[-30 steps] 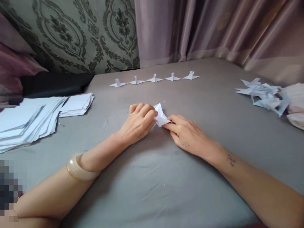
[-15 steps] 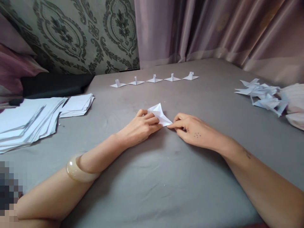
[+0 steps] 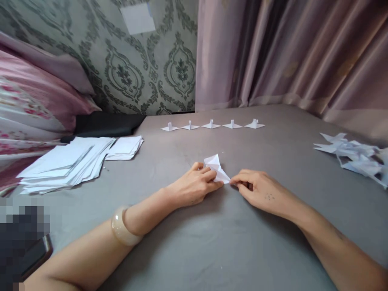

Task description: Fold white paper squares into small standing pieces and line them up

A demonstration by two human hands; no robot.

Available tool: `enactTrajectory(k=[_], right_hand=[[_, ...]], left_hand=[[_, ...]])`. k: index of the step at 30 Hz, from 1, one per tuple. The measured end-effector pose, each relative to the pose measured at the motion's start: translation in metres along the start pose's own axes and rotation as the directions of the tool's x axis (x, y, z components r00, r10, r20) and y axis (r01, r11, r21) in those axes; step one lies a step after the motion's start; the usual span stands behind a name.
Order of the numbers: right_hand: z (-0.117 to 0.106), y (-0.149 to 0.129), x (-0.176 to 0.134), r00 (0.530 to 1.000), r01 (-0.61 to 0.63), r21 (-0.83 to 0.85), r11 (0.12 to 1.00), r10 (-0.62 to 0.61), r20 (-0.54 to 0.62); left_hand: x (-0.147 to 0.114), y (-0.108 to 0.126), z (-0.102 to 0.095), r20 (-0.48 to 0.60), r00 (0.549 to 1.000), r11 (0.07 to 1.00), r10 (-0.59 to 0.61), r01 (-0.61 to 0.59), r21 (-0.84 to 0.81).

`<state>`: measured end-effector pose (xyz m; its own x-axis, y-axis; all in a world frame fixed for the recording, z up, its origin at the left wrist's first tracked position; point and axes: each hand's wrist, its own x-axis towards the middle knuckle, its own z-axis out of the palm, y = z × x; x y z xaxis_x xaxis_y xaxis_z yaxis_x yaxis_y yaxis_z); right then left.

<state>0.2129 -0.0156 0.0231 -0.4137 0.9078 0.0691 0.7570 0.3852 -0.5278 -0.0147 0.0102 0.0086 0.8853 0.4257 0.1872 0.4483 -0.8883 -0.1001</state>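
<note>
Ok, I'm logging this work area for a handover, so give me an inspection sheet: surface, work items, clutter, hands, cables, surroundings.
Surface: plain grey, cloth-like surface.
Work items: small folded white paper piece; behind it, a row of five white folded paper figures; left, a large stack of white paper sheets beside a smaller stack of white paper sheets; right, a pile of white folded paper pieces.
Clutter: folded black cloth at back left.
Hands: left hand holds the folded piece; right hand is at its right-hand tip, grip unclear.
Cables: nothing seen.
Surroundings: grey-green patterned wall, mauve draped curtain, pink floral fabric at left.
</note>
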Motion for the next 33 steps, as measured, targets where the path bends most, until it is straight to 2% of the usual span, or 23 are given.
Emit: enactTrajectory(k=[3, 4, 7, 11, 13, 16, 23, 28, 30, 33], right_hand=[[0.014, -0.001, 0.004, 0.983, -0.028, 0.007, 1.0, 0.028, -0.179], [0.019, -0.002, 0.005, 0.979, -0.023, 0.001, 1.0, 0.023, -0.204], [0.03, -0.003, 0.008, 0.972, -0.035, -0.052, 0.998, 0.022, -0.234], [0.032, -0.005, 0.01, 0.966, -0.079, -0.064, 0.995, 0.06, -0.25], [0.031, -0.007, 0.01, 0.97, -0.093, -0.06, 0.994, 0.077, -0.23], [0.03, -0.01, 0.01, 0.973, -0.095, -0.039, 0.995, 0.084, -0.215], [0.025, -0.017, 0.007, 0.967, 0.069, 0.07, 0.995, -0.05, -0.25], [0.018, -0.021, 0.006, 0.958, 0.124, 0.248, 0.961, -0.05, -0.283], [0.014, -0.021, 0.008, 0.969, 0.064, 0.404, 0.913, 0.039, -0.243], [0.009, -0.02, 0.009, 0.967, -0.071, 0.641, 0.764, 0.21, -0.142]], left_hand=[[0.0, -0.001, 0.003, -0.063, 0.998, 0.999, 0.03, -0.027, 0.037], [-0.001, -0.001, 0.004, -0.083, 0.996, 0.998, 0.033, -0.029, 0.048], [-0.002, -0.004, 0.007, -0.168, 0.986, 0.997, -0.012, 0.024, 0.067], [-0.004, -0.012, 0.009, -0.305, 0.935, 0.98, -0.182, 0.199, 0.026], [-0.004, -0.016, 0.01, -0.31, 0.92, 0.968, -0.238, 0.25, -0.002], [-0.004, -0.018, 0.008, -0.27, 0.926, 0.964, -0.263, 0.26, -0.045], [-0.004, -0.01, 0.001, -0.232, 0.957, 0.98, -0.174, 0.146, -0.135], [-0.002, -0.004, -0.004, -0.279, 0.932, 0.937, -0.232, 0.137, -0.322], [0.0, -0.002, -0.009, -0.269, 0.923, 0.883, -0.276, 0.133, -0.449], [0.001, 0.003, -0.016, -0.198, 0.909, 0.74, -0.366, 0.155, -0.654]])
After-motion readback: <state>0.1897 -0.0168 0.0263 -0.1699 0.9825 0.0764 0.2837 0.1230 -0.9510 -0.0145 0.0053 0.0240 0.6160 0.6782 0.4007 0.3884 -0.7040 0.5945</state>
